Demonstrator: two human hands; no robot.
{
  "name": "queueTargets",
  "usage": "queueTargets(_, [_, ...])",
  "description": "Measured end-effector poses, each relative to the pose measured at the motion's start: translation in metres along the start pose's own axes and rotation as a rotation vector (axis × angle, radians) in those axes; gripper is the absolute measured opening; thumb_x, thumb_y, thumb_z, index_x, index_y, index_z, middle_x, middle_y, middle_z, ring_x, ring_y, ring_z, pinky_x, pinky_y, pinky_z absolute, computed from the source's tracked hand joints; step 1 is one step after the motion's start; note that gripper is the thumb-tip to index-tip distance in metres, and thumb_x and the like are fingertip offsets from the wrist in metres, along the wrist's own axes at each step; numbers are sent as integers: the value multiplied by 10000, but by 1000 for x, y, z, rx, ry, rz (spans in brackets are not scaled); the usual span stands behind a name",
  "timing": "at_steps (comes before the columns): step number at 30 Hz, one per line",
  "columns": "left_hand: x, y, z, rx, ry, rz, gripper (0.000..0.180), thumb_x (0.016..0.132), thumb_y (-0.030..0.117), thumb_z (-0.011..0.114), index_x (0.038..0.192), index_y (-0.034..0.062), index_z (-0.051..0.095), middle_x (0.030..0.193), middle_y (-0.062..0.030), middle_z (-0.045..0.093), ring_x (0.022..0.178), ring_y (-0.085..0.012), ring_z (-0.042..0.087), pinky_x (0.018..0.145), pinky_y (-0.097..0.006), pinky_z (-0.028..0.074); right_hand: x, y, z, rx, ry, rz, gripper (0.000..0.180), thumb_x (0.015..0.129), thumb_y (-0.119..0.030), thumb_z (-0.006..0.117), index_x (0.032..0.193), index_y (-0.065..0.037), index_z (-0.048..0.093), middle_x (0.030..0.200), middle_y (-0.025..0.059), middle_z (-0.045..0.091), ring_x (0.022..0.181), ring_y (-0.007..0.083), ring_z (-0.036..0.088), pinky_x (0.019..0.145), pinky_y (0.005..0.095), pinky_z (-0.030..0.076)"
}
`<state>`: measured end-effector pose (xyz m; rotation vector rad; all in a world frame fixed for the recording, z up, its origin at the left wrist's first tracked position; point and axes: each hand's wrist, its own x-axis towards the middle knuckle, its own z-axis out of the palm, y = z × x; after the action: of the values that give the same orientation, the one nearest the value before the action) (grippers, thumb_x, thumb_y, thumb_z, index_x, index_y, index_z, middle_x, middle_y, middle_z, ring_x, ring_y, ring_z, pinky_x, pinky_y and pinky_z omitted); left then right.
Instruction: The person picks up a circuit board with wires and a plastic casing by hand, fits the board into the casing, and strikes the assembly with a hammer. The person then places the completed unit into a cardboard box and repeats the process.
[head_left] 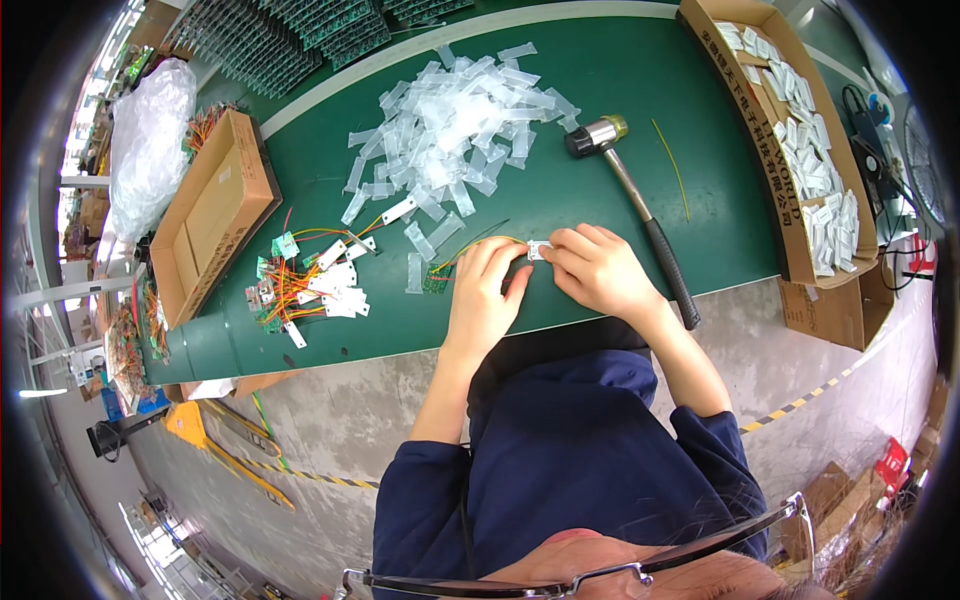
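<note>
A small white plastic casing (539, 250) is held between my two hands near the front edge of the table. My left hand (484, 290) pinches its left end, where thin yellow wires enter. My right hand (600, 270) is closed on its right end with the fingertips. The wires run left past my left hand toward a small green circuit board (436, 281) on the table. Close by lie a few clear plastic strips (414, 272). A heap of wired boards with white casings (315, 285) lies farther left.
A large pile of clear strips (450, 125) covers the table's far middle. To the right lie a two-faced mallet (640, 205) and a loose yellow wire (672, 170). A cardboard box (735, 100) of white casings stands far right, and another cardboard box (215, 215) at left.
</note>
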<state>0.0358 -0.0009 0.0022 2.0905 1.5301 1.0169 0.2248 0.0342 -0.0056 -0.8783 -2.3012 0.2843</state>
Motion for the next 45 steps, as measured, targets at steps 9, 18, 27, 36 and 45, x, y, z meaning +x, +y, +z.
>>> queueTargets(9, [13, -14, -7, -120, -162, 63, 328, 752, 29, 732, 1074, 54, 678, 1161, -47, 648, 1010, -247, 569, 921, -353, 442, 0, 0, 0, 5, 1, 2, 226, 730, -74, 666, 955, -49, 661, 933, 31, 583, 795, 197, 580, 701, 330, 513])
queueTargets(18, [20, -13, -20, 234, -238, 91, 365, 723, 216, 763, 1079, 178, 693, 1228, 10, 573, 1043, -238, 489, 941, -374, 390, 0, 0, -1, 59, -16, 44, 197, 747, -54, 664, 943, -45, 668, 940, 40, 584, 798, 212, 595, 712, 342, 518])
queueTargets(27, [15, -20, -17, 258, -195, 128, 363, 730, 263, 738, 1084, 212, 675, 1219, -15, 548, 1054, -252, 489, 941, -400, 376, 22, -7, -15, 377, -15, 439, 181, 804, -26, 650, 981, -55, 672, 945, 81, 566, 727, 272, 612, 661, 379, 509])
queueTargets(36, [16, -22, -15, 208, -168, 161, 332, 749, 261, 722, 1074, 213, 677, 1201, -7, 550, 1021, -240, 488, 903, -381, 374, 109, 30, 51, -266, 98, 549, 290, 883, -142, 616, 1124, -1, 534, 1021, 206, 584, 757, 338, 657, 660, 384, 559])
queueTargets(45, [15, -24, -13, 191, -156, 172, 324, 756, 271, 715, 1072, 212, 672, 1192, -2, 541, 1030, -237, 487, 914, -378, 370, 66, -3, -15, -101, 61, 499, 232, 808, -57, 608, 1035, -31, 569, 1011, 154, 590, 830, 345, 637, 737, 425, 533])
